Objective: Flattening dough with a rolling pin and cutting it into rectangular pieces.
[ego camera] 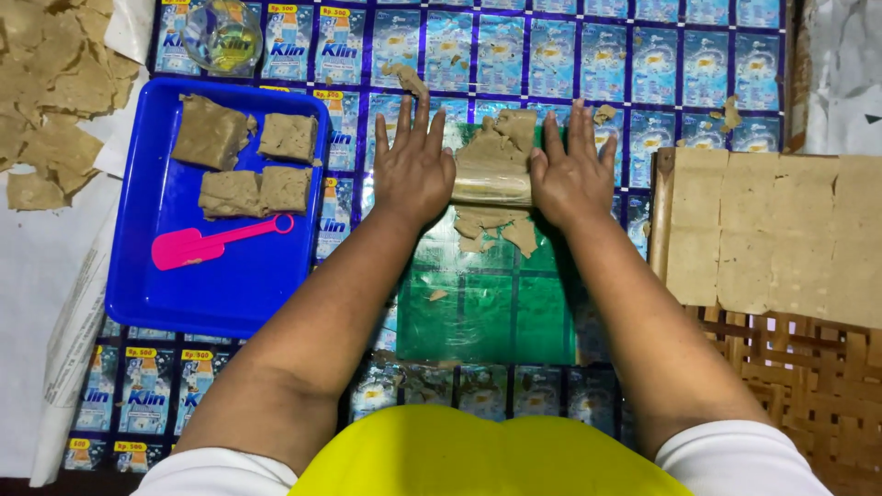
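on the green plastic sheet [487,317] we press our left hand [413,170] and right hand [571,174], fingers flat and spread, on a roller [493,184] wrapped in ragged tan dough [501,138]. blue sachet packets [643,64] tile the mat beneath. left sits a blue tray [175,294] edge; right, a woven rack [790,367].

A clear cylindrical roller wrapped in tan dough [494,174] lies crosswise on a shiny green plastic sheet [487,312]. The dough is soft and ragged, torn into flat scraps just below the roller and bunched in a lump above it. The sheet lies flat, creased into squares.
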